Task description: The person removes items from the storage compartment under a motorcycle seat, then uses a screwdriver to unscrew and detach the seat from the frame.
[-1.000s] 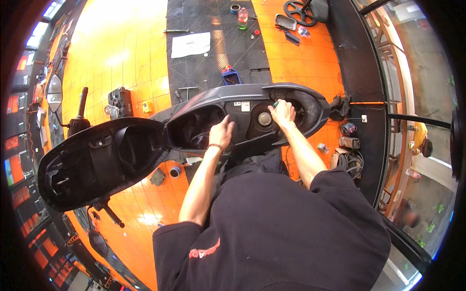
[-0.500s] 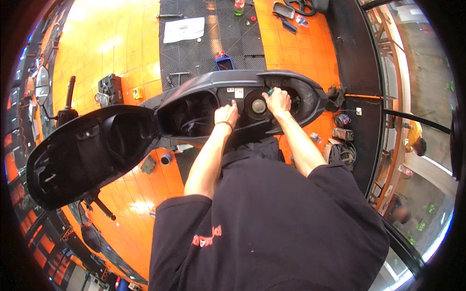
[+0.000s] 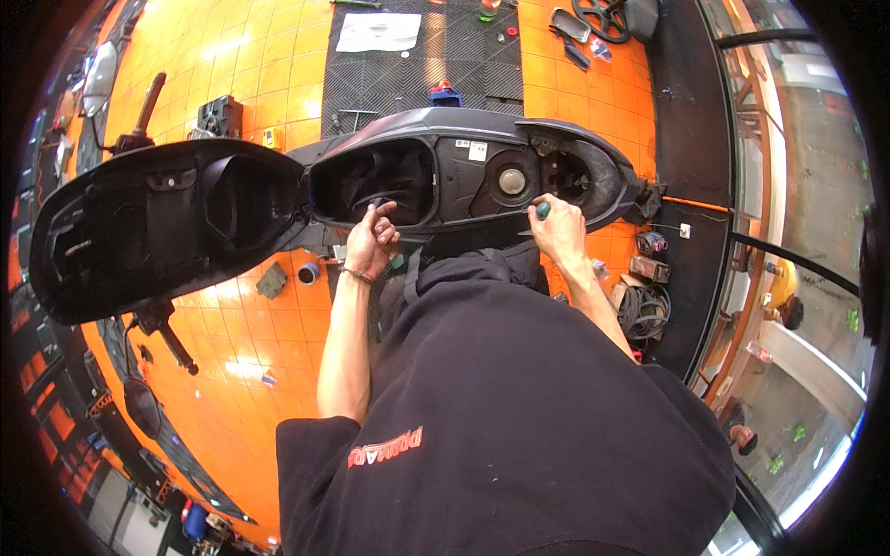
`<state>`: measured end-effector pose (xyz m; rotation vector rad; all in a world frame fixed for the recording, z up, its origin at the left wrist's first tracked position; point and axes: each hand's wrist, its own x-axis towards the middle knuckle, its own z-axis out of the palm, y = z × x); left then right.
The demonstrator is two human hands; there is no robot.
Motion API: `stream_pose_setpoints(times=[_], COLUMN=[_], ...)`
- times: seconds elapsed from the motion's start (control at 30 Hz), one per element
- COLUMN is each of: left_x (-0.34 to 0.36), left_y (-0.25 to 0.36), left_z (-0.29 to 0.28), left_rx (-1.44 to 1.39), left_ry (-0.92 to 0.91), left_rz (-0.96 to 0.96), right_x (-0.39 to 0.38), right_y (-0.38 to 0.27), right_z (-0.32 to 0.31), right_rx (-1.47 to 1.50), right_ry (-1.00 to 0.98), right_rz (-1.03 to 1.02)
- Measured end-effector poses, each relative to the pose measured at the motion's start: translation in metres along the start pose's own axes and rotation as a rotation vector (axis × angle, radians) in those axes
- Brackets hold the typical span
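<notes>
A scooter's seat section lies across in front of me, its seat (image 3: 167, 227) flipped up to the left. My right hand (image 3: 561, 230) is closed round a tool with a green handle (image 3: 542, 211), near the body's close edge, just right of the round fuel cap (image 3: 512, 182). The rest of that tool is hidden. My left hand (image 3: 373, 243) is at the near rim of the open storage compartment (image 3: 371, 176), palm partly turned up. Its fingers are curled and pinched; what they hold, if anything, is too small to name. A small green thing (image 3: 398, 262) shows beside that palm.
A black ribbed mat (image 3: 464, 69) crosses the orange tiled floor, with a white sheet (image 3: 378, 32) and blue tray (image 3: 446, 94) on it. A black case (image 3: 220, 118) stands beyond the handlebar. Coiled cable (image 3: 644, 312) lies right, by a dark wall.
My right hand has pulled back from beside the fuel cap toward me, with the green handle. My left hand has moved left and nearer me, turning its palm up. The view has shifted.
</notes>
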<state>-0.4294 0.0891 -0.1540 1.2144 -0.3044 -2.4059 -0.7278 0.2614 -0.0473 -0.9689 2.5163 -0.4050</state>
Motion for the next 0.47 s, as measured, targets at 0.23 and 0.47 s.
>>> stream_pose_setpoints(times=[0.23, 0.47], left_x=[-0.003, -0.023], left_y=[-0.046, -0.06], left_z=[-0.011, -0.023], left_rx=[0.673, 0.826], left_ry=[0.183, 0.273], left_rz=[0.102, 0.121], right_x=[0.015, 0.019], right_y=[0.002, 0.022], right_z=[0.086, 0.152], right_rx=[-0.159, -0.55], right_ry=[-0.166, -0.261], right_rz=[-0.439, -0.668])
